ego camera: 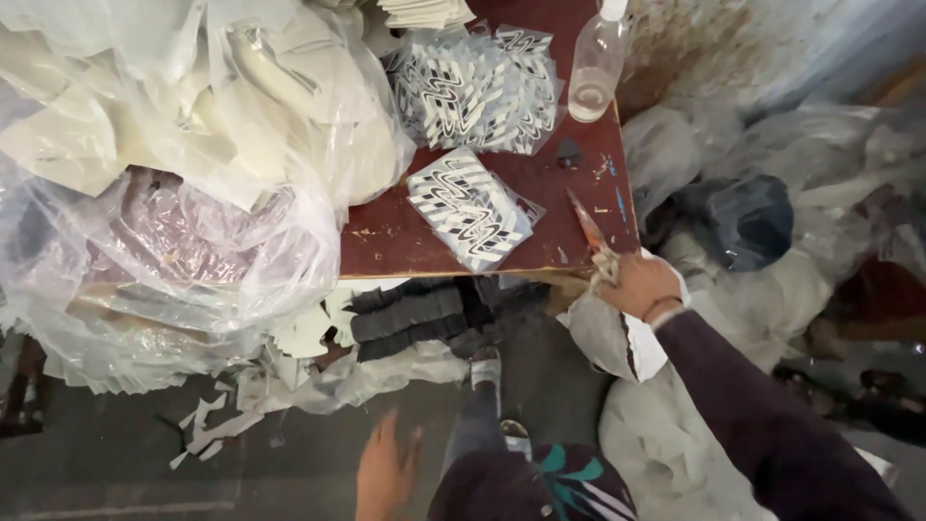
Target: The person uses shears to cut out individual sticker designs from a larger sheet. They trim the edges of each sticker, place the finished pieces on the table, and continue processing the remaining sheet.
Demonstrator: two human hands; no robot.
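Note:
My right hand (639, 283) grips the handles of a rusty pair of scissors (588, 230) at the front right corner of a dark red table (405, 236); the blades point up over the tabletop. My left hand (384, 473) hangs low over the floor with fingers apart, holding nothing. On the table lie two stacks of black-and-white wavy-patterned cut pieces in clear wrap, one near the front (470, 207) and a larger one behind it (477, 89).
A clear plastic bottle (596, 63) stands at the table's back right. Big clear bags of cream cut pieces (174, 145) cover the left side. Dark ribbed strips (410, 318) hang below the table edge. More plastic bags (733, 212) pile up at right. Paper scraps (207, 429) litter the floor.

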